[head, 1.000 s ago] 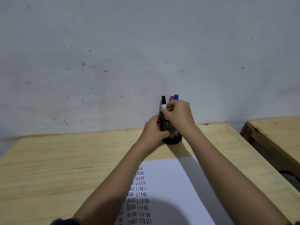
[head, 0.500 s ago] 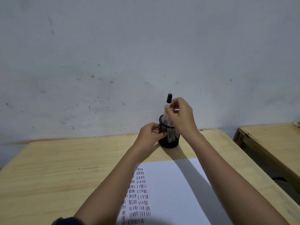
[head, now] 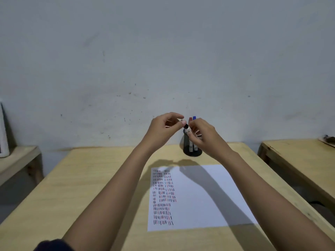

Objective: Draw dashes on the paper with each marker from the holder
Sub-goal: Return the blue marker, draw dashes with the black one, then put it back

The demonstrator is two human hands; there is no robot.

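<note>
Both hands were up in the air over the far part of the wooden table (head: 101,178), in front of the holder. Right hand (head: 204,138) gripped the body of the black marker (head: 186,127); left hand (head: 163,131) pinched its black cap end between thumb and fingertip. Marker was tilted, clear of the holder.

Edges/room: paper (head: 199,196) lay right of centre, near edge well short of the table's front edge, right corner close to the table's right edge. Dashes (head: 163,196) in black and red filled only the sheet's left strip; the rest was blank. Left half of the table was bare wood. Gaps on both sides to a left side table (head: 20,160) and a right side table (head: 297,160).

Containers: black mesh holder (head: 192,149) stood upright just beyond the paper's far edge, not touching it, near the wall (head: 163,51). In it: a red marker (head: 190,119) and a blue marker (head: 194,117), caps up.
</note>
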